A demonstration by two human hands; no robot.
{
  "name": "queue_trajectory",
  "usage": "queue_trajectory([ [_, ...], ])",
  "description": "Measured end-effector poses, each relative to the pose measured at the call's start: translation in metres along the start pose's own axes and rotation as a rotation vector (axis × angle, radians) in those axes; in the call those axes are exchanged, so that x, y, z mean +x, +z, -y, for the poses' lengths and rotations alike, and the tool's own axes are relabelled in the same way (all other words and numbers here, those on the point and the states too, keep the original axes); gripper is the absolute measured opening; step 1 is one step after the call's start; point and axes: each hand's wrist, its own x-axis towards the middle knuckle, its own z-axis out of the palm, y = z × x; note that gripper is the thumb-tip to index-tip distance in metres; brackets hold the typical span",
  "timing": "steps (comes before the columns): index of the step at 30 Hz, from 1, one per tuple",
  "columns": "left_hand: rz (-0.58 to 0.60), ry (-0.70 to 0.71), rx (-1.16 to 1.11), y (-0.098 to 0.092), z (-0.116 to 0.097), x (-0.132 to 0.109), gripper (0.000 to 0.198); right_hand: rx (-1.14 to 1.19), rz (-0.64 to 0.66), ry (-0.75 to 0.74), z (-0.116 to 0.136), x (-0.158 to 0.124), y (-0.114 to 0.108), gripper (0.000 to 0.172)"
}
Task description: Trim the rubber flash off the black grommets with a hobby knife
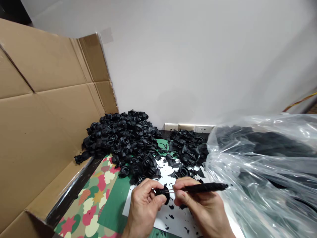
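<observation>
My left hand point(143, 206) pinches a small black ribbed rubber part point(163, 193) between thumb and fingers, low in the middle of the view. My right hand point(198, 206) grips a thin black-handled tool point(205, 187) like a pen; its fine metal tip touches the rubber part. Both hands hover over a white sheet point(138, 201) speckled with black rubber scraps. Just behind the hands lies a big heap of the same black ribbed parts point(123, 142).
A smaller heap of black trimmings point(189, 148) sits right of the big pile. A clear plastic bag point(260, 165) with dark parts fills the right side. An open cardboard box point(44, 115) stands on the left. A patterned mat point(94, 201) covers the table; wall sockets point(189, 127) behind.
</observation>
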Motion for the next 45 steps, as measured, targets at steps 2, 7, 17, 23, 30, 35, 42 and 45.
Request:
queue_trajectory([
  [2,0.007,0.021,0.019,0.000,0.001,0.000,0.014,0.013,0.014,-0.022,-0.002,-0.001,0.001,0.015],
  [7,0.013,0.058,0.084,-0.001,0.000,0.000,0.014,-0.011,0.050,-0.072,-0.006,-0.001,0.002,0.016],
  [17,0.034,0.051,0.105,-0.002,0.001,-0.001,0.012,-0.012,0.056,-0.033,-0.003,-0.001,0.002,0.014],
  [23,0.033,0.052,0.109,0.000,0.002,-0.002,0.015,-0.040,0.049,0.069,-0.002,0.003,0.003,0.022],
  [30,0.015,0.052,0.119,-0.001,0.002,-0.002,0.017,0.079,0.053,0.276,-0.008,0.007,-0.005,0.031],
  [35,0.000,0.018,0.117,0.000,0.001,0.000,0.015,-0.080,0.024,0.194,-0.006,0.008,-0.009,0.032],
  [42,0.007,0.004,0.120,0.000,0.002,0.000,0.014,-0.071,0.089,0.048,-0.007,0.007,-0.008,0.023],
  [45,0.024,-0.001,0.125,0.000,0.002,-0.001,0.013,-0.039,0.065,0.006,-0.006,0.003,-0.003,0.019],
])
